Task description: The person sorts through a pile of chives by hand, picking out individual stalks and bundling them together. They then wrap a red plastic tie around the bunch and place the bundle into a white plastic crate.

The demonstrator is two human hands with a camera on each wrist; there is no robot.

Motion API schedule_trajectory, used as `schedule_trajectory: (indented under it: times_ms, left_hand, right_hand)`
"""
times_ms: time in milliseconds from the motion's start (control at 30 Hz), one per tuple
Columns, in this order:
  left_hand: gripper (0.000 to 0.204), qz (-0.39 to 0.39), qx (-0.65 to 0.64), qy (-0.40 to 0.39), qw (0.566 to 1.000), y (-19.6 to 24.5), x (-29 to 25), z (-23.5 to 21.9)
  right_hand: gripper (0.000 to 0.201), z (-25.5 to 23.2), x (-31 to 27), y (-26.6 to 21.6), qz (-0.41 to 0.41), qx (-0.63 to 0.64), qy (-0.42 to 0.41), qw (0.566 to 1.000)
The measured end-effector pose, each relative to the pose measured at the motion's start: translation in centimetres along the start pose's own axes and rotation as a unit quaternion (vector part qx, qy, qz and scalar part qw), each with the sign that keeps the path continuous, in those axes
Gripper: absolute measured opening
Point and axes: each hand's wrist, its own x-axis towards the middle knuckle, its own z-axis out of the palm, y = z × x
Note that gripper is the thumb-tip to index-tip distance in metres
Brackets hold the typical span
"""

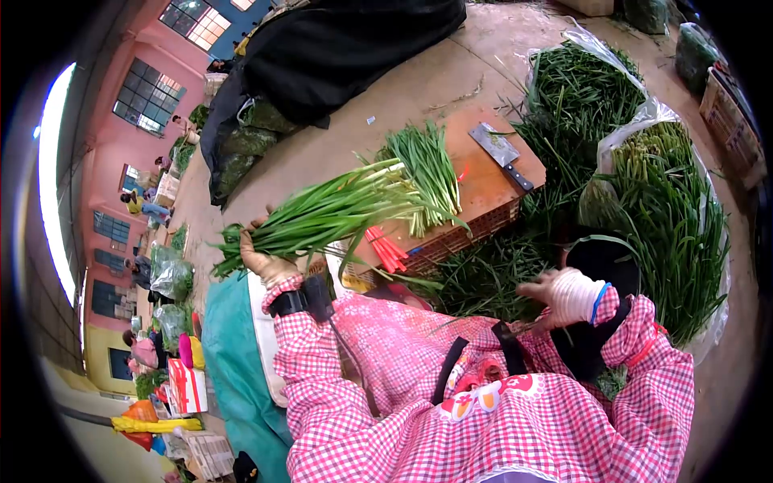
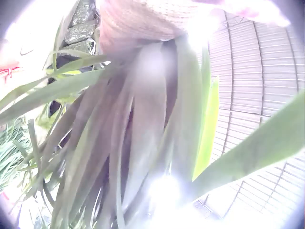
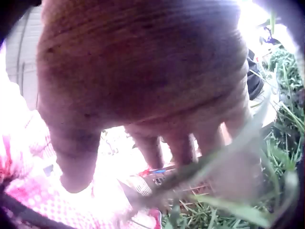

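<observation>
My left hand [image 1: 266,259] grips a bunch of green garlic [image 1: 334,213] by its leafy end, with the pale stalks pointing right over the board. Long flat leaves [image 2: 147,109] hang below that hand in the left wrist view. My right hand [image 1: 555,291] is over the lap, fingers spread and bent a little, holding nothing. In the right wrist view its thumb and fingers [image 3: 178,148] point down, and a blurred leaf crosses in front. On an orange board [image 1: 491,177] lie a second bunch of greens [image 1: 427,173] and a cleaver [image 1: 495,145].
Red strips [image 1: 386,249] hang at the board's near edge. A plastic crate [image 1: 491,225] supports the board. Loose leaves [image 1: 491,278] lie beside it. Bags of greens [image 1: 660,217] stand at right. Black sheeting [image 1: 330,56] covers a pile behind. People and produce are at far left.
</observation>
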Motion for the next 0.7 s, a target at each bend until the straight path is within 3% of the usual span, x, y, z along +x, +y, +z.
schedule_trajectory:
  times_ms: [67,100,133,200,267,333,400,433,500,533,600,667,700]
  left_hand:
    - [0.023,0.022,-0.013,-0.005,1.0,-0.5,-1.3,0.8]
    - [0.024,0.0,-0.045,-0.03,0.999,-0.4,-1.5,0.5]
    - [0.024,-0.023,-0.075,-0.054,0.995,-0.3,-1.6,0.3]
    - [0.024,-0.025,-0.079,-0.079,0.993,-0.4,-1.5,0.2]
    - [0.025,-0.009,-0.069,-0.086,0.994,-0.6,-1.5,0.7]
    - [0.024,0.024,-0.042,-0.073,0.996,-1.7,-2.0,1.9]
    - [0.025,0.026,-0.034,-0.109,0.993,-2.6,-1.9,2.5]
    - [0.025,0.028,-0.031,-0.114,0.993,-2.9,-2.1,3.0]
    - [0.025,0.018,-0.03,-0.109,0.993,-3.1,-2.4,3.5]
    - [0.025,0.009,-0.034,-0.119,0.992,-3.0,-2.0,3.1]
    - [0.025,-0.01,-0.041,-0.138,0.99,-2.6,-1.0,2.0]
    - [0.019,-0.06,-0.13,-0.178,0.974,-2.2,-0.8,2.0]
    - [0.018,-0.077,-0.148,-0.191,0.967,-1.8,-0.5,1.9]
  right_hand:
    - [0.08,-0.2,0.5,0.7,-0.052,0.04,0.17,0.983]
    - [0.079,-1.8,0.7,-0.4,-0.07,0.183,0.183,0.963]
    - [0.074,-1.5,2.2,-0.7,-0.122,0.271,0.249,0.922]
    - [0.069,-3.2,3.6,-2.3,-0.14,0.413,0.25,0.864]
    - [0.067,-3.8,5.8,-4.4,-0.157,0.573,0.221,0.774]
    - [0.06,-4.4,7.4,-7.5,-0.154,0.591,0.225,0.759]
    - [0.049,-3.3,9.7,-10.7,-0.19,0.675,0.215,0.68]
    - [0.044,-3.3,9.1,-11.5,-0.153,0.691,0.193,0.679]
    - [0.031,-0.9,9.7,-12.9,-0.159,0.649,0.265,0.696]
    - [0.027,0.4,9.9,-12.5,-0.208,0.627,0.26,0.704]
    - [0.024,1.4,8.0,-10.6,-0.195,0.488,0.189,0.829]
    - [0.022,2.3,6.5,-8.7,-0.199,0.449,0.11,0.864]
    - [0.025,3.6,6.4,-7.2,-0.194,0.39,0.12,0.892]
